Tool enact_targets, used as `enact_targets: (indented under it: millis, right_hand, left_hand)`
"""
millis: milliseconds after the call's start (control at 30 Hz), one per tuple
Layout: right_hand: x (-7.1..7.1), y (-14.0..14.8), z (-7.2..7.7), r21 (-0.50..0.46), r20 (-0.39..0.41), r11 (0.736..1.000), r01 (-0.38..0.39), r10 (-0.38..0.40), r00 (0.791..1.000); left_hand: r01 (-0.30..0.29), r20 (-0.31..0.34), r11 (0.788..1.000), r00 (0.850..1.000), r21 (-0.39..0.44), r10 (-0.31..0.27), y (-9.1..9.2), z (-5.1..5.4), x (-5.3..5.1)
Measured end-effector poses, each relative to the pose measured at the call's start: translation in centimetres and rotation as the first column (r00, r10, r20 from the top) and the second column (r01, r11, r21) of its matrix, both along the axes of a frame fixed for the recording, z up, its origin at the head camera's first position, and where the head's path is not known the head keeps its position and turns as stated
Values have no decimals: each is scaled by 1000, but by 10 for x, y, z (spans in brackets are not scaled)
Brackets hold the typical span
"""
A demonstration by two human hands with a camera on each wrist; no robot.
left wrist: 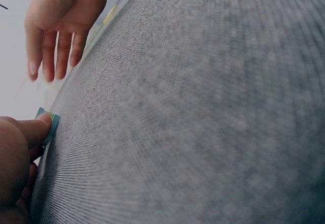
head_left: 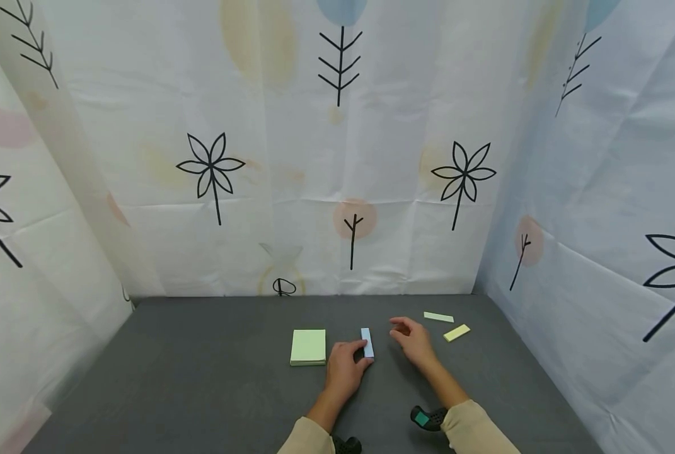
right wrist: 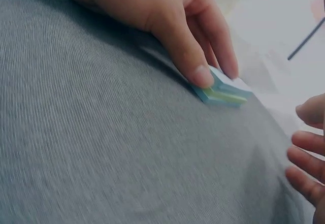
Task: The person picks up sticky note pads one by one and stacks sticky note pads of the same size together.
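Note:
A narrow light-blue sticky note pad [head_left: 368, 337] lies on the grey table in front of the person. The left hand [head_left: 344, 371] holds it with the thumb at its near end and a finger along its left side. In the right wrist view, the blue pad [right wrist: 231, 98] shows a yellow-green layer between blue ones under the left thumb. Off to the right, the right hand [head_left: 415, 343] hovers above the table, fingers loosely bent and holding nothing. In the left wrist view, the fingers of the right hand [left wrist: 66, 16] hang down, apart from the pad.
Left of the left hand sits a square stack of pale green sticky notes [head_left: 308, 345]. Beyond the right hand lie a pale green strip [head_left: 438, 316] and a yellow strip [head_left: 456, 333]. Patterned white cloth [head_left: 280, 239] hangs behind and at both sides of the grey table [head_left: 201, 378].

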State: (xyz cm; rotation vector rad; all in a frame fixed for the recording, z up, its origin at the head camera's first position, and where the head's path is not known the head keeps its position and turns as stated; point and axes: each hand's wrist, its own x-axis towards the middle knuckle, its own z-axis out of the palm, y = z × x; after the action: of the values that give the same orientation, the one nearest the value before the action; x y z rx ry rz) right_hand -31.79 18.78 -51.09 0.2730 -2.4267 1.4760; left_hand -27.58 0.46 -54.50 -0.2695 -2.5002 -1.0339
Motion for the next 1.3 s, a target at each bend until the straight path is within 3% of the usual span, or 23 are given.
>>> enact_targets:
  millis: [300, 400, 500, 667, 867, 1300]
  right_hand:
    - [-6, 30, -7, 143, -61, 980, 138, -130, 990]
    - [-9, 38, -8, 228, -99, 957, 179, -160, 982]
    - [-11, 44, -8, 335, -121, 915, 223, -193, 974]
    - [-10, 51, -7, 453, -19, 858, 240, -260, 965]
    - [-10, 54, -6, 564, 92, 796, 220, -326, 941]
    - [-12, 55, -9, 636, 143, 749, 186, -350, 926]
  left_hand:
    - [10, 16, 1000, 1000, 9, -10, 0, -1, 1]
    - [11, 10, 1000, 1000, 12, -11, -1, -2, 1]
    - [12, 17, 1000, 1000, 18, -12, -1, -2, 1]
    - [12, 36, 1000, 999, 22, -13, -1, -1, 2]
    - [8, 30, 1000, 1000, 22, -9, -1, -2, 2]
    - [15, 0, 1000, 1000, 6, -15, -1, -2, 0]
